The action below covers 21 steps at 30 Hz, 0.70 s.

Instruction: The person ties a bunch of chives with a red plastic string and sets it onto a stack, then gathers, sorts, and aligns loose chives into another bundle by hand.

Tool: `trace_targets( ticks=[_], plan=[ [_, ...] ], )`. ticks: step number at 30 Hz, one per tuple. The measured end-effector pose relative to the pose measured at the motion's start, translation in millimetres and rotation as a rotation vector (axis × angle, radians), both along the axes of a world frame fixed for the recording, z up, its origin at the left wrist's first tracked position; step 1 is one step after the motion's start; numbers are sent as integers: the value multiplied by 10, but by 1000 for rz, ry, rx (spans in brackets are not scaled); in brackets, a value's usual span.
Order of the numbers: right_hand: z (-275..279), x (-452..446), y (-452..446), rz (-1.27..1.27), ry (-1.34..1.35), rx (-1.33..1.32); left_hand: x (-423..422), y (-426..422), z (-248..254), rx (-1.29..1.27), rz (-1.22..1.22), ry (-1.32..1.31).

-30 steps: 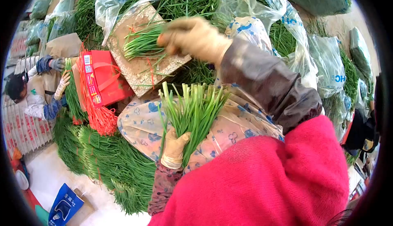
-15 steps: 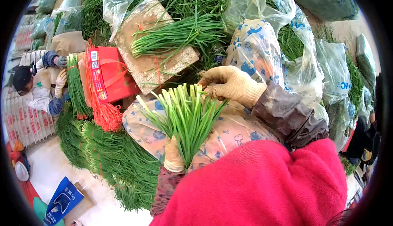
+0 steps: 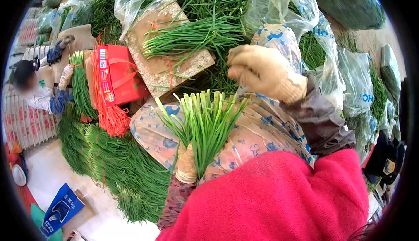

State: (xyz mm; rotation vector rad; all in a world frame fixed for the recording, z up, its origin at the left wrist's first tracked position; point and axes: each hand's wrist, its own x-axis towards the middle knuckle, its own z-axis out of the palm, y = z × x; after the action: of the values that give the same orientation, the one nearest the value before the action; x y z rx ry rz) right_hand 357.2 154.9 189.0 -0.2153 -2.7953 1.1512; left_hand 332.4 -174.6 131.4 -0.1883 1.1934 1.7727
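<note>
Landmark: square tan board with speckled edges [image 3: 152,73]. On it lies a loose bundle of long, thin green stalks [image 3: 192,38], tips running off its far right side.

Left hand [image 3: 187,164], in a cream knit glove: nearer the wearer than the board, closed around the lower part of an upright, fanned bunch of green stalks with pale cut ends [image 3: 203,123]. Cut ends point toward the board.

Right hand [image 3: 266,73], cream-gloved: raised right of the board, apart from the bunch, fingers partly curled. Cannot tell whether it holds anything.

Immediately left of the board: glossy red box [image 3: 124,75], orange-red plastic strands [image 3: 112,121] hanging along its side. Farther left, a co-worker in blue sleeves [image 3: 56,101] has one gloved hand at a tied green bundle [image 3: 80,86].
</note>
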Motion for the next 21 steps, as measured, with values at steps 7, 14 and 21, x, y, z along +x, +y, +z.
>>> trace_targets(
  ticks=[7, 14, 21],
  plan=[
    [-172, 14, -447, 294, -54, 354, 12, -15, -48, -44, -24, -46],
    [-44, -130, -34, -248, 54, 349, 5, 121, 106, -74, 28, 44],
    [-126, -59, -551, 210, -71, -97, 23, 133, 69, -64, 62, 50]
  ],
)
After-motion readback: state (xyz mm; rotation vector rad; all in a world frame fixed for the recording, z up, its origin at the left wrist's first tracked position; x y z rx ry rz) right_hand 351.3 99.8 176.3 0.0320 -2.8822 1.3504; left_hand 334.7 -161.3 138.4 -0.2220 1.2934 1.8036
